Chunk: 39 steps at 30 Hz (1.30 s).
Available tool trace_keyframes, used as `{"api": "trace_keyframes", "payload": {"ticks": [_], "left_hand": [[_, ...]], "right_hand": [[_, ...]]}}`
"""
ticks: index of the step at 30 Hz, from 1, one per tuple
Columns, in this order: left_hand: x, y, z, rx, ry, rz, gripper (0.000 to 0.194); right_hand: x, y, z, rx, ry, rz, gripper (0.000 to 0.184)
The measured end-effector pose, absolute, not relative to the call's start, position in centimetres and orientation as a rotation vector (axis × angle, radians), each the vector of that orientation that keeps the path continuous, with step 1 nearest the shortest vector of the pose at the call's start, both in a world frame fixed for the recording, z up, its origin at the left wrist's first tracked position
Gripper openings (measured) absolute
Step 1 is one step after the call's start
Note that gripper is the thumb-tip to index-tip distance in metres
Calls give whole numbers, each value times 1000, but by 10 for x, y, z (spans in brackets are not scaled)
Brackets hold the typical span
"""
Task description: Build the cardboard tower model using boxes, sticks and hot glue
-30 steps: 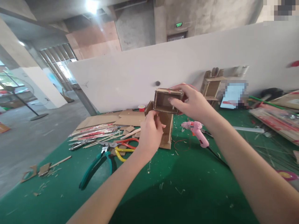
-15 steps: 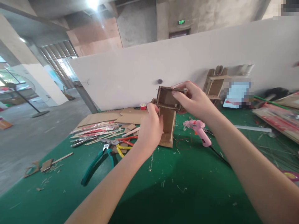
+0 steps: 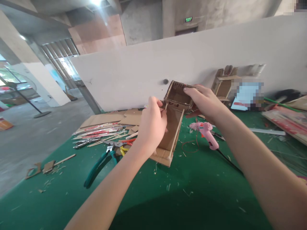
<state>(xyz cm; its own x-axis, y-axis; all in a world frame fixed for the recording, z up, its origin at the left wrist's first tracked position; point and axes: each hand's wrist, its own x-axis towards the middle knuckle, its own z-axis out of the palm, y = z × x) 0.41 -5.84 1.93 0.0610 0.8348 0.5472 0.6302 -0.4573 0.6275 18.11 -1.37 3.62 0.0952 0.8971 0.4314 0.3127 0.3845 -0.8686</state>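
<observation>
Gripping the box (image 3: pixel 177 96), the right hand (image 3: pixel 206 101) holds it tilted at the frame's (image 3: pixel 173 126) far end. The left hand (image 3: pixel 153 124) curls at the frame's left edge; its hold cannot be told. Uneven pressure might buckle either piece.

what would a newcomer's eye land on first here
Probably the small open cardboard box near the middle, gripped by the right hand at the far end of a longer cardboard piece, with the left hand along that piece's left side. Next, the bright pink glue gun on the green table to the right, and teal-handled pliers to the left.
</observation>
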Motion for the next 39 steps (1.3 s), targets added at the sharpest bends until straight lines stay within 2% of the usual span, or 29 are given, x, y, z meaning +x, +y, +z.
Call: {"api": "trace_keyframes", "payload": {"ticks": [6,15,24,31,39], "left_hand": [[3,-55,19,2100,1414,1354,16],[8,-48,3,2000,1218,1529,19],[15,-35,-13,1949,1171,1587,21],[14,-34,-15,1973,1167,1563,20],[16,-33,-18,1957,1168,1562,19]], "right_hand": [[181,-21,37,-1076,-1525,577,28],[182,-35,44,-1065,-1644,318,17],[185,-34,43,-1020,-1739,-5,28],[185,-31,38,-1000,-1784,-61,30],[184,-30,37,-1005,-1765,-65,23]]}}
